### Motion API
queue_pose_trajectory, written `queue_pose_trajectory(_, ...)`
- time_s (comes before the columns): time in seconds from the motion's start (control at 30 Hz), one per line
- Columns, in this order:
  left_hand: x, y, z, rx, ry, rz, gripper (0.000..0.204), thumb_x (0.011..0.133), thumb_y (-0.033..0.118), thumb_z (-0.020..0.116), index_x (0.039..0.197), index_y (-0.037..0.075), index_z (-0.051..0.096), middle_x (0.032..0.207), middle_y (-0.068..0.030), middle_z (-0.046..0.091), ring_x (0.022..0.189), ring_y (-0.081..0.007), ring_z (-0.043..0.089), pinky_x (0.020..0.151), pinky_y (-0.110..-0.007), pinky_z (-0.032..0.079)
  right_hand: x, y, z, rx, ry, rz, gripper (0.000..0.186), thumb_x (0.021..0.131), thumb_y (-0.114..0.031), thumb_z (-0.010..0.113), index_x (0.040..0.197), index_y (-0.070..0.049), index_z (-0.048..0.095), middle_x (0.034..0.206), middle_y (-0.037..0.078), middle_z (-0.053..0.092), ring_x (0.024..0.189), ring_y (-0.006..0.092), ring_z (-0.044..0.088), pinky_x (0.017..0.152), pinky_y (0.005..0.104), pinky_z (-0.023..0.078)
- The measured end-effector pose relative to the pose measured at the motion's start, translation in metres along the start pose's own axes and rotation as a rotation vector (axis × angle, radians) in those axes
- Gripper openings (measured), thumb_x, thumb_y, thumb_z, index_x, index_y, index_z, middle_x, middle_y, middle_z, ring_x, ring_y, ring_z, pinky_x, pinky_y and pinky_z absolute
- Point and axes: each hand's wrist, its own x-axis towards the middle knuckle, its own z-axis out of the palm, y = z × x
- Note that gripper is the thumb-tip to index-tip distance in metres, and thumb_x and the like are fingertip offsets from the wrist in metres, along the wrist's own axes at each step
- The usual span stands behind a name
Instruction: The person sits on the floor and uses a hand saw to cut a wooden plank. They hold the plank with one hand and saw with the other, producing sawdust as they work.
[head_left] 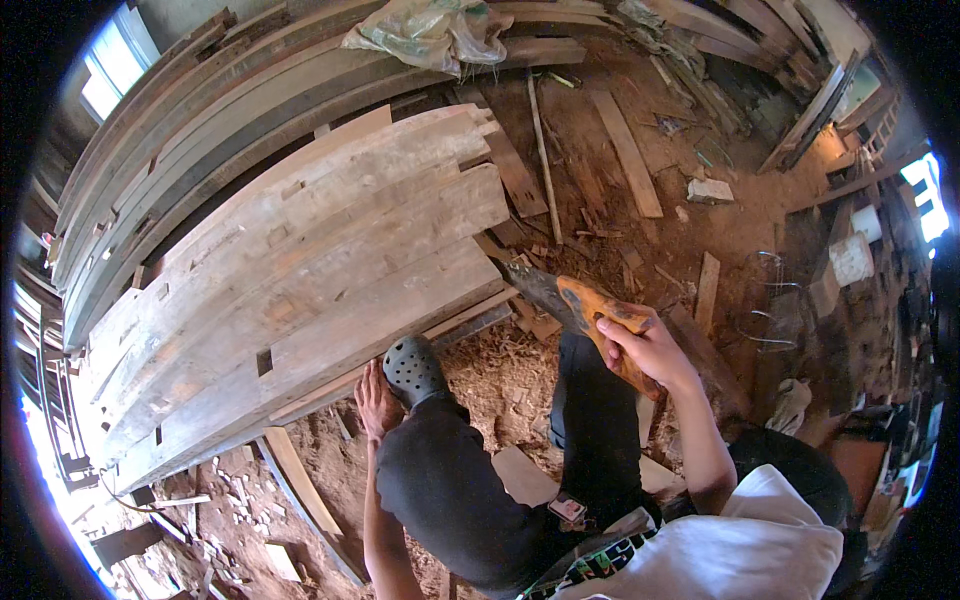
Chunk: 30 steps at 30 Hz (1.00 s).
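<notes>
My right hand (640, 345) is wrapped round the orange, worn handle of a handsaw (590, 305). The saw's dark blade points left and away, its tip at the right end of a thick plank (385, 305), the nearest of several laid side by side. Whether the teeth touch the wood I cannot tell. My left hand (378, 402) lies with fingers stretched against the plank's near edge, beside my raised foot. That foot, in a grey clog with holes (412, 368), is set against the same edge.
Long boards (290, 75) are stacked behind the planks, with a crumpled plastic sheet (430, 35) on top. A thin stick (543, 155), a loose board (627, 155) and a white block (710, 191) lie on the floor. Shavings and offcuts surround my legs. Wood is piled at right.
</notes>
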Motion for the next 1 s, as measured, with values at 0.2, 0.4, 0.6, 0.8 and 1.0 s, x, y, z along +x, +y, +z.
queue_pose_trajectory(0.2, 0.007, 0.000, 0.008, 0.006, -0.011, -0.036, 0.055, 0.087, 0.010, 0.046, 0.142, 0.003, 0.044, 0.149, -0.0123, 0.042, 0.141, -0.0268, 0.035, 0.115, -0.049, 0.023, 0.038, 0.022, 0.019, -0.178, 0.113, 0.094, 0.027, 0.095, -0.031, 0.065, 0.089, -0.006, 0.059, 0.062, -0.002, 0.049, 0.055, 0.0087, 0.050, 0.052, 0.0278, 0.043)
queue_pose_trajectory(0.4, 0.002, 0.002, 0.004, 0.034, -0.056, -0.089, 0.055, 0.088, 0.010, 0.045, 0.142, 0.004, 0.044, 0.151, -0.0121, 0.041, 0.142, -0.0265, 0.033, 0.116, -0.048, 0.021, 0.067, 0.048, 0.049, -0.217, 0.103, -0.075, 0.024, 0.091, -0.026, 0.067, 0.082, -0.005, 0.061, 0.062, -0.001, 0.052, 0.056, 0.0099, 0.050, 0.054, 0.0304, 0.042)
queue_pose_trajectory(0.6, 0.001, -0.001, 0.004, 0.017, 0.025, -0.051, 0.054, 0.087, 0.006, 0.046, 0.141, 0.003, 0.045, 0.149, -0.0125, 0.042, 0.140, -0.0280, 0.036, 0.115, -0.049, 0.024, 0.055, 0.029, 0.033, 0.282, 0.078, 0.046, 0.019, 0.093, -0.017, 0.065, 0.083, -0.007, 0.053, 0.057, -0.006, 0.036, 0.047, 0.0050, 0.034, 0.044, 0.0249, 0.029)
queue_pose_trajectory(0.8, 0.000, 0.001, 0.005, -0.022, 0.086, -0.016, 0.054, 0.087, 0.004, 0.047, 0.142, 0.002, 0.044, 0.148, -0.0134, 0.044, 0.140, -0.0284, 0.037, 0.114, -0.048, 0.025, 0.023, 0.004, 0.021, 0.125, 0.085, 0.003, 0.017, 0.093, -0.016, 0.065, 0.085, -0.006, 0.055, 0.057, -0.006, 0.038, 0.048, 0.0041, 0.036, 0.044, 0.0235, 0.030)
queue_pose_trajectory(1.0, 0.005, 0.000, 0.001, -0.016, 0.100, 0.011, 0.054, 0.083, 0.002, 0.048, 0.137, -0.001, 0.048, 0.142, -0.0171, 0.050, 0.134, -0.0312, 0.043, 0.111, -0.048, 0.030, 0.001, 0.001, 0.022, 0.047, 0.118, 0.026, 0.017, 0.092, -0.017, 0.067, 0.087, -0.005, 0.057, 0.058, -0.005, 0.040, 0.049, 0.0045, 0.037, 0.045, 0.0232, 0.030)
